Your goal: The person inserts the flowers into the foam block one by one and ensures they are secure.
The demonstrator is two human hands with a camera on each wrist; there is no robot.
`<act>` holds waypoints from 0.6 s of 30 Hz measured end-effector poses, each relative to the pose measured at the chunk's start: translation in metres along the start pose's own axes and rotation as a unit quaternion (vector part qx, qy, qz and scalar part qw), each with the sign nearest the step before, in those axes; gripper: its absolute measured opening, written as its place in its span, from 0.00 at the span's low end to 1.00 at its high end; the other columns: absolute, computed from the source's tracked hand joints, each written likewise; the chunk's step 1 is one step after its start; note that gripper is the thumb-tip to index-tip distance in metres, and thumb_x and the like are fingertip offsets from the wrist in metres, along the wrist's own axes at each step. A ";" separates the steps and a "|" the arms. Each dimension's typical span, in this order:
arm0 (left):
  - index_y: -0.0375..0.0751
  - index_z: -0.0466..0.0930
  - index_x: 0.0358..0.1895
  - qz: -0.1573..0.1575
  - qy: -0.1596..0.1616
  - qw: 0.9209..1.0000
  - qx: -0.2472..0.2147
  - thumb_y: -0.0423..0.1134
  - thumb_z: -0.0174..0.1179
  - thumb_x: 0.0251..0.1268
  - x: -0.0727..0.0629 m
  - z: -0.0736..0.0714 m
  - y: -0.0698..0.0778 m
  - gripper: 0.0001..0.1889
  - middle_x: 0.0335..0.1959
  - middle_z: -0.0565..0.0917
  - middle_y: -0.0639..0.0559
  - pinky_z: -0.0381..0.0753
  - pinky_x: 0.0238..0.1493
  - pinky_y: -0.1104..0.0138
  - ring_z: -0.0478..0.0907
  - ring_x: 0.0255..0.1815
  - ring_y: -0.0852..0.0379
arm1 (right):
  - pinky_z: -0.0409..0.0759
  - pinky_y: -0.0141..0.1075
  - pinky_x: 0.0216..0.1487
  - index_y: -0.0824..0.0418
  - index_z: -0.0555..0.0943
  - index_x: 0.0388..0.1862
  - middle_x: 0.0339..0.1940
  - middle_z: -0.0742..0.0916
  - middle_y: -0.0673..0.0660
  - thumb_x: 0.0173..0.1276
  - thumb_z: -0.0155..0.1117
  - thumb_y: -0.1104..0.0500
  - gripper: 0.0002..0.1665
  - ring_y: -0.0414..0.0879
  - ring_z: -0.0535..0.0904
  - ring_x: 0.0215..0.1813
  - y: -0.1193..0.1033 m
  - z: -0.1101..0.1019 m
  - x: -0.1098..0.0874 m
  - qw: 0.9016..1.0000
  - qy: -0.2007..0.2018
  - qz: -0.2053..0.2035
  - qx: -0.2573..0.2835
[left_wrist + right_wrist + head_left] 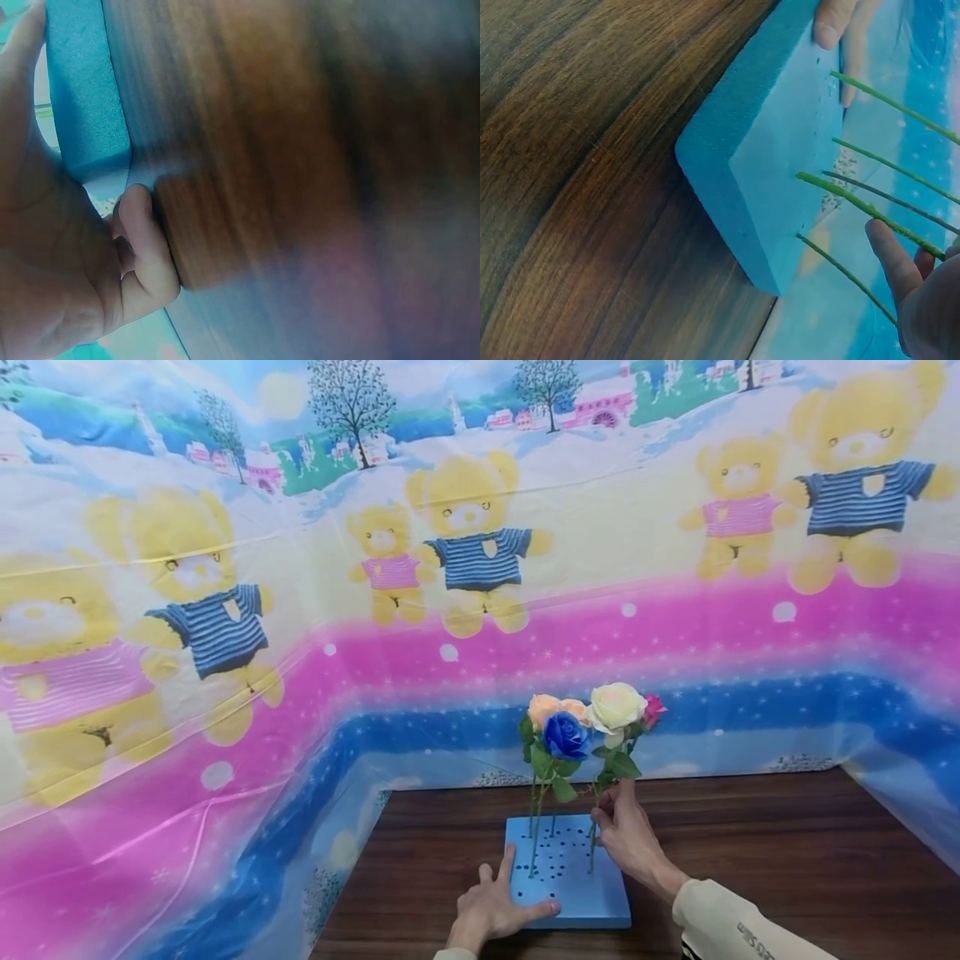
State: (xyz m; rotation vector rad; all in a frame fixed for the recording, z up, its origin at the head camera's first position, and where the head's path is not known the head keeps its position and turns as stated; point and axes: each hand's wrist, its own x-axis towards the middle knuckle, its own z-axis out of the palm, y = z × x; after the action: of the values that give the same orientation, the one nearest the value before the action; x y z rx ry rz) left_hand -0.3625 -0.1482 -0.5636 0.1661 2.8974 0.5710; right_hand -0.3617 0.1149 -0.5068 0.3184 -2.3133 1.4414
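A light blue foam board [573, 906] dotted with small holes lies on the table. Several artificial roses stand upright in it: a blue rose [566, 735], peach roses [543, 708], a cream-white rose [617, 708] and a pink-red rose [654, 710] behind it. My right hand [633, 839] pinches the cream-white rose's stem above the board's right side; in the right wrist view this green stem [847, 196] meets the board's face at its lower end. Spread along the board's left front edge, my left hand [487, 906] rests its thumb on top, with the index finger straight along the side.
The dark wood-grain table [787, 852] extends on both sides of the board. Behind and to the left hangs a printed cloth [480, 677] with bears, meeting the table's back edge close behind the flowers.
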 end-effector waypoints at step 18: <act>0.60 0.49 0.94 -0.003 0.009 1.000 0.014 0.92 0.61 0.52 -0.001 0.001 0.001 0.69 0.79 0.70 0.27 0.79 0.37 0.45 0.80 0.30 0.42 | 0.81 0.39 0.40 0.50 0.49 0.85 0.44 0.83 0.57 0.86 0.58 0.71 0.42 0.47 0.79 0.43 0.012 0.007 0.000 1.000 -0.010 0.014 -0.015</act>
State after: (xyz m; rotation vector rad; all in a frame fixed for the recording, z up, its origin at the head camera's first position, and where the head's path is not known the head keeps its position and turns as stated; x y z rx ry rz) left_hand -0.3612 -0.1468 -0.5642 0.1563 2.9231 0.5349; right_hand -0.3680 0.1136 -0.5193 0.2931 -2.3623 1.4219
